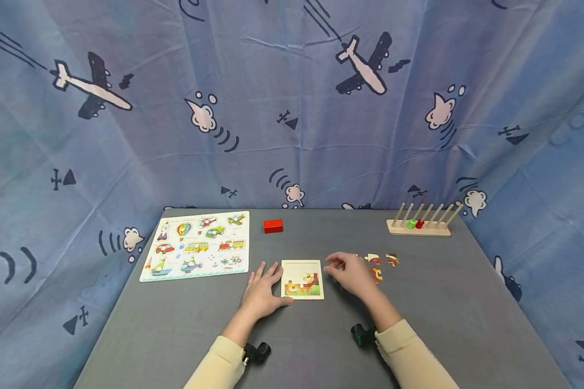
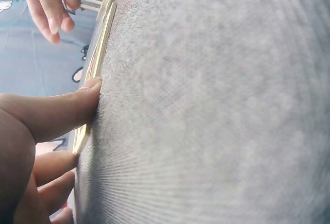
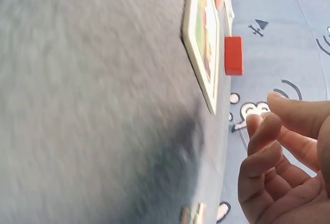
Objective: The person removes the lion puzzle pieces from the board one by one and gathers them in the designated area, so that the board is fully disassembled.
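Note:
A small square wooden jigsaw tray (image 1: 302, 267) lies on the table, its lower part filled with pieces of a cartoon animal picture. My left hand (image 1: 261, 296) rests at its left side with fingers spread. The left thumb (image 2: 77, 108) touches the tray's near edge in the left wrist view, and the fingertips sit by its corner. To the right of the tray hovers my right hand (image 1: 349, 274); its fingers (image 3: 265, 157) are loosely bent, with nothing showing between them and the thumb. Several loose jigsaw pieces (image 1: 373, 259) lie beyond the right hand, which partly hides them.
A large picture board (image 1: 204, 247) with vehicles lies at the back left. Near it sits a red block (image 1: 273, 226). At the back right stands a wooden peg rack (image 1: 418, 230) with green and red beads. A patterned cloth (image 1: 292, 108) hangs behind the grey table (image 1: 175, 324).

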Motion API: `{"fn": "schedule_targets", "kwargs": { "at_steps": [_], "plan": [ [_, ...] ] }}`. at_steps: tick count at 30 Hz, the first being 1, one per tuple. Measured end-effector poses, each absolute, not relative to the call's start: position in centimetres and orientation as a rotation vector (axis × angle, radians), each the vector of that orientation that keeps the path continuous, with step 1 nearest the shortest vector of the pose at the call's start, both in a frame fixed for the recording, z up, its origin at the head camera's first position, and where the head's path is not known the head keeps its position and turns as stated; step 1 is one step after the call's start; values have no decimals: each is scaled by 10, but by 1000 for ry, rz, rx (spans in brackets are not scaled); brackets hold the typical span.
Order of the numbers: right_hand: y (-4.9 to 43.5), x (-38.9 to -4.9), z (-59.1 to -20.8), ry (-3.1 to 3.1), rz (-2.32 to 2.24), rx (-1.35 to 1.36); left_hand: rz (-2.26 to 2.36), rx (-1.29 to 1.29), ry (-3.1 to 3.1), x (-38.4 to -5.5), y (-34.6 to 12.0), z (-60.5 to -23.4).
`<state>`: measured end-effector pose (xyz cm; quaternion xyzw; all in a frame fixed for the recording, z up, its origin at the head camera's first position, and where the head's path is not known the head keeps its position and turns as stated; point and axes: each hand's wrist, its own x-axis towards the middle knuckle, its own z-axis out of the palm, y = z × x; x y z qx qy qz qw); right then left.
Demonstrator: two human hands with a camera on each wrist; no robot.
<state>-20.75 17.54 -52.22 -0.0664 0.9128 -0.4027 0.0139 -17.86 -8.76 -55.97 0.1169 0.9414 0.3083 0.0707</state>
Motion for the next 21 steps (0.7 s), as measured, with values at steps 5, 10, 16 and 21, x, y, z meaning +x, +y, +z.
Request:
{"fn": "schedule_targets", "kwargs": {
  "at_steps": [5,10,16,21],
  "plan": [
    [162,-208,-530,2813,-1263,-212,923,343,2830,-178,-87,-559],
    [151,-210,-535,2797,-1251,-244,913,332,2831,-178,-86,-558],
    [144,-211,-541,2796,-1175,-243,900,344,2842,-178,-86,-558],
    [139,-213,-544,2775,-1107,-213,897,340,2839,-178,-86,-558]
  ]
}}
